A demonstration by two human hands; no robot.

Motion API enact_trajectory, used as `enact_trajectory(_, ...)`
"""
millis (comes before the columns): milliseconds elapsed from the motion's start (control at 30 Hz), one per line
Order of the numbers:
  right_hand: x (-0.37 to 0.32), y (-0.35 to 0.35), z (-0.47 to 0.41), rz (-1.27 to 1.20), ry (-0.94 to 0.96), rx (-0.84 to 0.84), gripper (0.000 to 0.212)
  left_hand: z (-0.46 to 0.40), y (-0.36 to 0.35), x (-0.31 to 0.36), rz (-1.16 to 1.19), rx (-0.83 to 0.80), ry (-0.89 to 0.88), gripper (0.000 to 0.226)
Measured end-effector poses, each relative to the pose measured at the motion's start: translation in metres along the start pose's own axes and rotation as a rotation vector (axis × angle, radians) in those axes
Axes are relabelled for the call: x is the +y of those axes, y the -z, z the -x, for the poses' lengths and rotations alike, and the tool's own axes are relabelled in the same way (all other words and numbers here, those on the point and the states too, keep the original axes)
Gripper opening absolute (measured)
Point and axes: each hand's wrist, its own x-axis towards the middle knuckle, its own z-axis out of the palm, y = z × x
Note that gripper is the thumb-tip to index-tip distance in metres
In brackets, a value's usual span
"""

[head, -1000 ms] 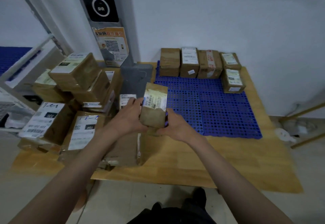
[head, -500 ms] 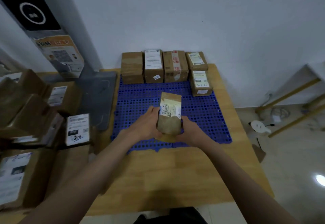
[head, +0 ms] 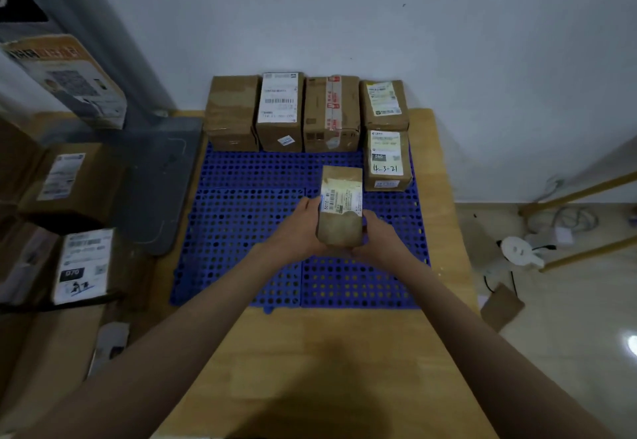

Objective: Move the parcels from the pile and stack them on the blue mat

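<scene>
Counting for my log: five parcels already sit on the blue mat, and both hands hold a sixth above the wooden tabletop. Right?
Not quite. The head view shows both hands, left hand and right hand, holding the sixth parcel above the blue mat, not the wood.

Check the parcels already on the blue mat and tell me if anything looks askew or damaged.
Nothing stands out. The five parcels on the blue mat sit upright and squared along the wall. The held parcel looks intact between left hand and right hand.
</scene>
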Motion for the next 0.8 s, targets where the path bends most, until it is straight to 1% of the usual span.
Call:
enact_trajectory(67,0.002,0.006,-0.017,0.010,-0.005,0.010,0.091,-0.018,0.000,0.002,0.013,0.003,0.009,0.106)
enact_trajectory(167,0.003,0.013,-0.044,0.028,-0.030,0.023,0.085,-0.047,0.005,0.007,0.005,-0.018,0.020,0.106)
enact_trajectory(300,0.001,0.023,-0.076,0.005,-0.088,0.013,0.107,-0.083,0.013,0.009,-0.014,-0.043,0.019,0.102)
enact_trajectory(333,0.002,0.024,-0.084,0.009,-0.095,0.014,0.108,-0.092,0.014,0.008,-0.008,-0.052,0.025,0.102)
enact_trajectory(533,0.010,0.022,-0.123,0.004,-0.150,0.008,0.091,-0.131,0.009,-0.004,0.025,-0.080,0.041,0.101)
enact_trajectory(667,0.016,0.018,-0.134,-0.059,-0.156,0.020,0.099,-0.144,0.005,-0.011,0.055,-0.079,0.024,0.102)
enact_trajectory(700,0.016,0.018,-0.136,-0.057,-0.152,0.031,0.097,-0.147,0.005,-0.012,0.054,-0.079,0.017,0.102)
enact_trajectory(800,0.017,0.018,-0.140,-0.026,-0.152,0.056,0.080,-0.153,0.006,-0.015,0.042,-0.076,-0.013,0.105)
